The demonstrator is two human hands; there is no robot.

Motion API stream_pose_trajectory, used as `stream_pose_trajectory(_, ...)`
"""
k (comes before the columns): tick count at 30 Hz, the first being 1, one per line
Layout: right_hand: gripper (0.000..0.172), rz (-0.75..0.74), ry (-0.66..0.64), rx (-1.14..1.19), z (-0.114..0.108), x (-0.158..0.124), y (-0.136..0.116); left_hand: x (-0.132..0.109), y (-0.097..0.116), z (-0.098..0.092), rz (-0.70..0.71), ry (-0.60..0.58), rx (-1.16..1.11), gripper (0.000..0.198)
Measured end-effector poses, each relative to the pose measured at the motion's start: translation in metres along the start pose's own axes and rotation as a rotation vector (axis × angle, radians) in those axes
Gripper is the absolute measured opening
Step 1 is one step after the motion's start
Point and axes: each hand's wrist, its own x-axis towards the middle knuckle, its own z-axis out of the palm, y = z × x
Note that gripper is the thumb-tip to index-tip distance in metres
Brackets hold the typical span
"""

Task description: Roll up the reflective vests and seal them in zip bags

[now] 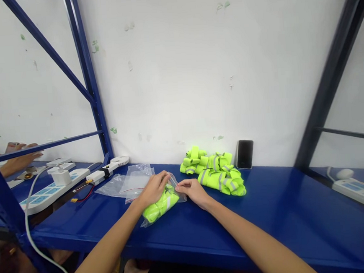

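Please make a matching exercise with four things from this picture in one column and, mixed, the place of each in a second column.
Things:
1. Phone
2. Small white fan
3. Bagged yellow vest
4. Pile of yellow vests

Places:
A. Under the left hand and right hand
B. Leaning upright against the wall
C. By the blue upright post
D. On the shelf, just left of the phone

Pairs: 1-B, 2-C, 3-A, 4-D

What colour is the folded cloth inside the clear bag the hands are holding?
The folded cloth is fluorescent yellow-green with a grey reflective stripe, seen in the head view.
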Motion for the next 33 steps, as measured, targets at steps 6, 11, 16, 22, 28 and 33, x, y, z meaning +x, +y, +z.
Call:
stream_pose_trajectory(6, 0.031, 0.049, -0.125, 0.143, -0.008, 0.004, 0.003, -0.001, -0.002, 0.004, 0.008, 0.027, -0.005, 0.033)
stream_pose_trajectory(11, 0.032, 0.135, -0.160, 0.224, -0.015, 0.011, 0.005, 0.000, -0.007, 0.006, 0.004, 0.022, -0.050, 0.032)
stream_pose_trajectory(16, 0.039, 0.121, -0.178, 0.177, -0.018, 0.013, 0.007, -0.001, -0.006, 0.004, -0.008, -0.006, -0.045, 0.037)
stream_pose_trajectory(22, 0.027, 0.128, -0.093, 0.112, -0.015, 0.014, 0.006, -0.001, -0.001, 0.003, -0.031, -0.029, -0.012, 0.037)
stream_pose_trajectory(28, 0.028, 0.090, -0.148, 0.046, -0.016, 0.012, 0.003, 0.000, -0.001, 0.006, -0.034, -0.008, 0.005, 0.035)
stream_pose_trajectory(33, 0.032, -0.112, -0.087, -0.208, -0.010, 0.009, 0.001, 0.000, 0.006, 0.006, -0.030, -0.053, 0.017, 0.034)
